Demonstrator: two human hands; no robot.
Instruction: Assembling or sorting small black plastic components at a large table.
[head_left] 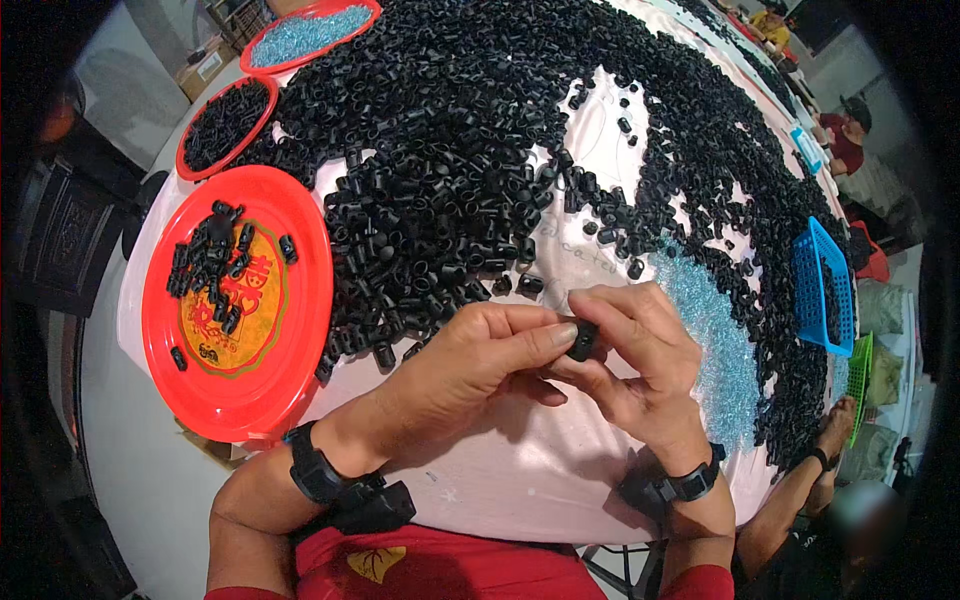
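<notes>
**Both hands on one black part**

The left hand (470, 360) and right hand (640, 365) meet above the white worktop (520, 470), fingers (545, 335) of both pinched on a small black part (582, 338). A black heap (450, 150) lies just beyond; a red plate (240, 300) sits left, blue beads (715, 340) right.

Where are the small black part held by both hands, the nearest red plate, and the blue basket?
small black part (583, 338), head view, its middle.
nearest red plate (300, 350), head view, bare right side.
blue basket (812, 290), head view, left wall.
</notes>
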